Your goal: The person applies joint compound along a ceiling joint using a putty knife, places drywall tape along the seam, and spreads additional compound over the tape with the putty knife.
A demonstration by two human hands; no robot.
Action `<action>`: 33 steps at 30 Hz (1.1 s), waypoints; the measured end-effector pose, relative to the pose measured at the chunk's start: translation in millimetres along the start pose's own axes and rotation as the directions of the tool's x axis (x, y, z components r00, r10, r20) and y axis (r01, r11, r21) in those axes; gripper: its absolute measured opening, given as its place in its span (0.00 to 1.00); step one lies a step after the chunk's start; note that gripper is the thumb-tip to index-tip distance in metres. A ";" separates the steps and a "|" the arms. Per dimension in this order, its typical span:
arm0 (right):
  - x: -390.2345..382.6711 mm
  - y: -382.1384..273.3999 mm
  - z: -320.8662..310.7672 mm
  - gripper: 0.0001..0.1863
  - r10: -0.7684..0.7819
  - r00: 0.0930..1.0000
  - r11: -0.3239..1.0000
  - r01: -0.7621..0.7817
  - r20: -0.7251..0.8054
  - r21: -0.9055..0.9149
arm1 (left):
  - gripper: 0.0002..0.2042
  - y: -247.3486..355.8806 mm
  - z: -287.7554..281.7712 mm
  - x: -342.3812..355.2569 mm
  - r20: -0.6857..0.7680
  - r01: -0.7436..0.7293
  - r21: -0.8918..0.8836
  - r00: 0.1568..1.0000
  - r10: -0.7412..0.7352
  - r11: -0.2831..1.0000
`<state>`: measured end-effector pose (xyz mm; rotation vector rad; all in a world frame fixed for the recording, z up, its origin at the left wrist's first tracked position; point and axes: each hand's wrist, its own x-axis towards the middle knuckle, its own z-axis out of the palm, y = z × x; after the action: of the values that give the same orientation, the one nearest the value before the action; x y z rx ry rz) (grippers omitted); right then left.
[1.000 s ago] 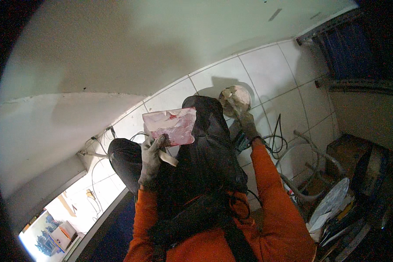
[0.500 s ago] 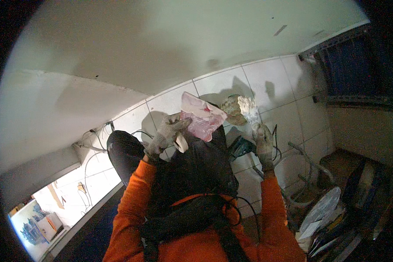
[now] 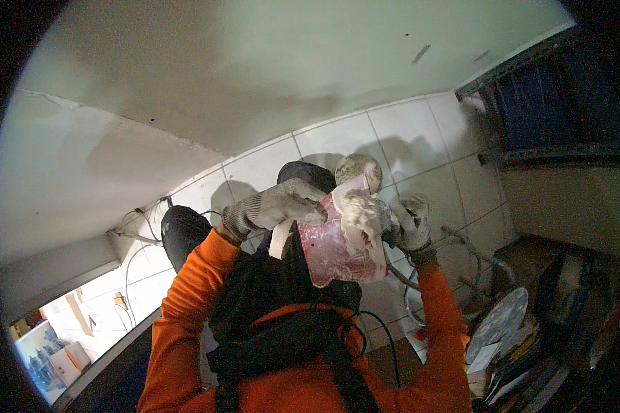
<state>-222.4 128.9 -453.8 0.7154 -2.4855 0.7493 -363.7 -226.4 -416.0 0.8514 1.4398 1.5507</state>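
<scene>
My left hand, in a pale, dirty work glove, grips a flat pinkish-red plate by its left edge. A curved cream-coloured piece hangs below that hand; I cannot tell how it is joined. Thick whitish paste is heaped on the plate's right side and top. My right hand, gloved too, is closed just right of the paste with its fingers curled. What it holds is hidden by the paste and blur. Just beyond the plate sits a round, paste-smeared container.
Beyond my knees, white floor tiles meet a pale wall. At the right are a grey hose, a round grey disc-like thing and a dark pile of items. Cables run along the left; a dark blue panel stands far right.
The plate has come nearer and to the right, turning more face-up. My right hand has stayed near its place while paste now lies over the plate's right side. The view has shifted slightly.
</scene>
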 end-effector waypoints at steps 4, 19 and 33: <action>14.5 -13.0 -1.7 0.24 0.000 1.000 0.997 -0.003 -0.031 -0.079 | 0.17 44.0 5.0 3.9 0.221 -0.359 0.168 0.921 0.319 0.918; -116.6 61.2 150.7 0.23 0.393 0.919 0.753 -0.303 0.030 -0.584 | 0.23 41.7 42.4 -53.4 -0.264 -0.204 0.433 0.903 0.340 0.878; -23.6 -23.3 188.1 0.25 0.606 0.703 0.513 -0.702 0.372 0.493 | 0.11 -64.6 104.0 -145.6 -0.838 -0.334 -0.510 0.403 -0.368 0.793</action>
<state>-239.5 6.8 -599.7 -0.0779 -2.6416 1.9131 -200.7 -314.2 -459.8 -0.6283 1.3886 2.4560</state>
